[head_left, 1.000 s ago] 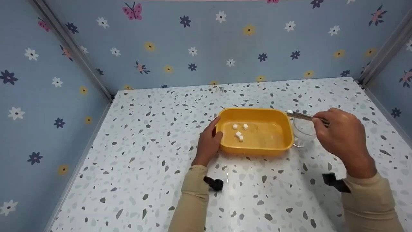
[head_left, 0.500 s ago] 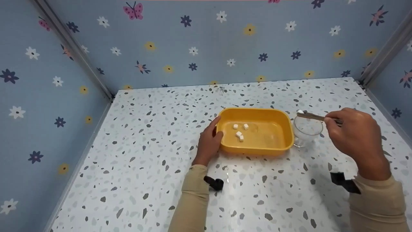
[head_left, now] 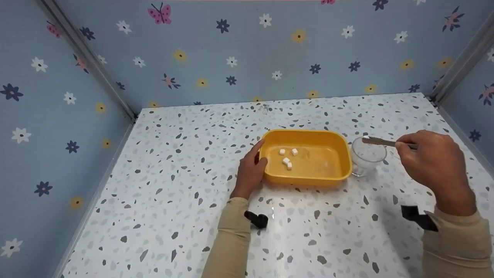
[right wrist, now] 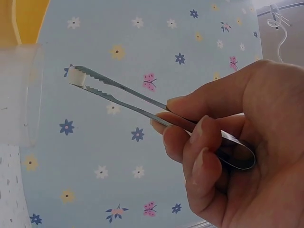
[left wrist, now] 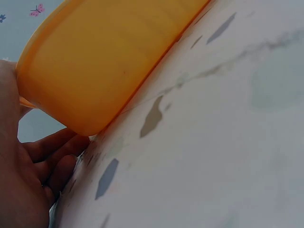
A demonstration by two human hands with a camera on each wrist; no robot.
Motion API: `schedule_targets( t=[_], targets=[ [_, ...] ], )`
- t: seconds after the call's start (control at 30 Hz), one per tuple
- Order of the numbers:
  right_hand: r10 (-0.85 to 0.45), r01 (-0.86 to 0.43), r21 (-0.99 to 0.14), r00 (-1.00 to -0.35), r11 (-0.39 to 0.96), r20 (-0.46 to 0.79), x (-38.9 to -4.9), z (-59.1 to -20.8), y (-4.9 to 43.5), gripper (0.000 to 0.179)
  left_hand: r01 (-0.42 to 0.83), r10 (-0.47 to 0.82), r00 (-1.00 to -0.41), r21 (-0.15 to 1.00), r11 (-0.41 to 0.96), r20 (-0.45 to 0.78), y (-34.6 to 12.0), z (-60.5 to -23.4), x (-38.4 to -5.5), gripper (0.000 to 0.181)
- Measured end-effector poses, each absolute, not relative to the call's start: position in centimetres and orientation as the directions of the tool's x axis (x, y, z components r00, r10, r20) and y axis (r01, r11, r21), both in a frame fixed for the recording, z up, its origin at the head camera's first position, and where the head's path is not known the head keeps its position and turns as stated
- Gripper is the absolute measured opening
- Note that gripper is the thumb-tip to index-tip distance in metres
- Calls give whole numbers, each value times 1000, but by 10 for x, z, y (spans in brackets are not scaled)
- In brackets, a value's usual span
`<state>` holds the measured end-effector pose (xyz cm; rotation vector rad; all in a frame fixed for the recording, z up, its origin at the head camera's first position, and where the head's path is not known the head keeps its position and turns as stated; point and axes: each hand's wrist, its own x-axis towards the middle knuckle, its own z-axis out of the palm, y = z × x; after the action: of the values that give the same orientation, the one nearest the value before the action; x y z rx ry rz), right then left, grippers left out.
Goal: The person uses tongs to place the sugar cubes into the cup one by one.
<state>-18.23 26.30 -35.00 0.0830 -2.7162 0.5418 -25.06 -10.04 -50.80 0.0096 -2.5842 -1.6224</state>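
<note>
My left hand [head_left: 250,172] grips the left end of a yellow plastic tub [head_left: 308,180], thumb at the rim and other fingers against the outer end wall. Several small white cubes [head_left: 286,161] lie inside, towards the left half of the tub. With my right hand [head_left: 434,164] I pinch a pair of metal tongs [head_left: 382,142]. A white cube [right wrist: 77,77] is clamped between the serrated tips, clearly seen in the right wrist view. Those tips hover over the mouth of a clear footed glass [head_left: 366,159], which stands upright close to the tub's right end.
The speckled white tabletop [head_left: 173,185] reaches back to a blue floral wall [head_left: 262,46], with another wall panel [head_left: 46,135] on the left. A black wrist camera mount [head_left: 418,218] projects from the right sleeve, and a second mount [head_left: 257,219] from the left.
My right hand has moved rightward with the tongs and cube, from the tub's right rim to above the glass, and the tips have dipped slightly. My left hand and the tub stay put.
</note>
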Motion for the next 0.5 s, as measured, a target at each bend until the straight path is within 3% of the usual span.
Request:
schedule_targets(
  t=[0.5],
  targets=[
    [-44,-115,-370,-980,922,196,-200,-365,272,25,34,-57,-996,901,432,64,-100,-509,-251,59]
  ],
)
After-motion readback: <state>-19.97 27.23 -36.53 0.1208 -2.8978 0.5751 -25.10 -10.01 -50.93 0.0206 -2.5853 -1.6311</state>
